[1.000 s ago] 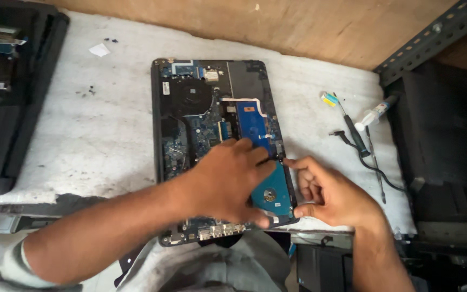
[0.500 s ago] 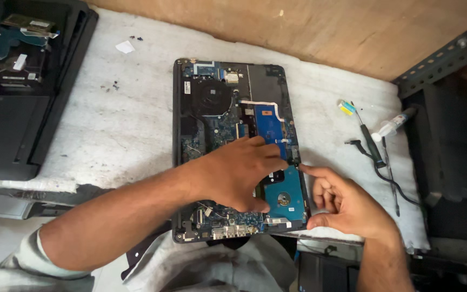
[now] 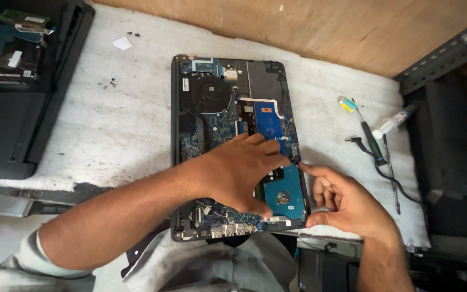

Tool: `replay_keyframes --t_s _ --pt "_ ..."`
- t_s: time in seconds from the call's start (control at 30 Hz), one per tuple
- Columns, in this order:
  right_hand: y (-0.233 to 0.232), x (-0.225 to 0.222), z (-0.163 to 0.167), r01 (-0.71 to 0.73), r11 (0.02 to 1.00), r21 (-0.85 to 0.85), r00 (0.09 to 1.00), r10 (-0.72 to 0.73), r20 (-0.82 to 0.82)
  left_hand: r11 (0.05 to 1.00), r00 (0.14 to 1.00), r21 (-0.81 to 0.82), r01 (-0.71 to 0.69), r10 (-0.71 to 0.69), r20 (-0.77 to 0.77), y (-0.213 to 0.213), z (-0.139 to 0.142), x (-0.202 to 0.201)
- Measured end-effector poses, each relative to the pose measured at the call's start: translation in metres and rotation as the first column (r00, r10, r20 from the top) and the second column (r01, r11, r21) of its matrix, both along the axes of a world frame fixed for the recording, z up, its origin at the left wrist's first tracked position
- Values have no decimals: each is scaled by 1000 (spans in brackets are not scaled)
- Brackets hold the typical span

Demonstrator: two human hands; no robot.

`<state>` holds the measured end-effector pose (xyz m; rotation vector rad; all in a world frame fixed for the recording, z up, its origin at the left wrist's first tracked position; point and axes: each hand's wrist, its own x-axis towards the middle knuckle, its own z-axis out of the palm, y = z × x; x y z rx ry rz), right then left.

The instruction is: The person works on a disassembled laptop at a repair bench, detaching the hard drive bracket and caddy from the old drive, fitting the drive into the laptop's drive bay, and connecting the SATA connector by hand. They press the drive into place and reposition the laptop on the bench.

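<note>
- I see an opened laptop [image 3: 212, 135] lying base-up, its bottom cover off, on the white padded tabletop [image 3: 109, 135], with its long axis running away from me.
- My left hand [image 3: 239, 170] lies flat and spread over the lower middle of the exposed motherboard [image 3: 217, 127]. Its grip is released: the fingers are extended, touching the board area and closing on nothing.
- The left fingertips reach toward the blue hard drive [image 3: 285, 194], which sits in its bay at the near right corner of the laptop. The left thumb touches the drive's near edge.
- My right hand [image 3: 347, 203] rests just beside the right edge of the laptop. Its index finger is extended and touches the chassis rim at the far corner of the hard drive; the thumb presses at the near right corner. The other fingers are curled, and the grip encloses nothing.
- The cooling fan [image 3: 212, 92] sits in the far left part of the chassis, well apart from both hands.
- A screwdriver [image 3: 371, 140] with a dark handle, a black cable [image 3: 390, 173] and a small white tube [image 3: 393, 123] lie on the tabletop to the right of the laptop.
- A second dismantled black laptop [image 3: 17, 92] lies at the far left of the tabletop.
</note>
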<state>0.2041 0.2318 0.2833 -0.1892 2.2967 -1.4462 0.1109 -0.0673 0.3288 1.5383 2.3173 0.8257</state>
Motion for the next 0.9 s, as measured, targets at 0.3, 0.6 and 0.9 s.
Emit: replay_keyframes --t_s 0.3,0.6,0.9 --pt "7 2 5 -43 998 -50 998 45 37 978 1000 -208 -16 11 -29 17 7 10" --pt "-1 -1 2 21 999 -30 1000 -20 17 959 1000 -281 -23 16 -25 26 10 3" --pt "-6 3 1 56 994 93 986 -40 -160 982 999 -188 -9 15 29 26 8 -1"
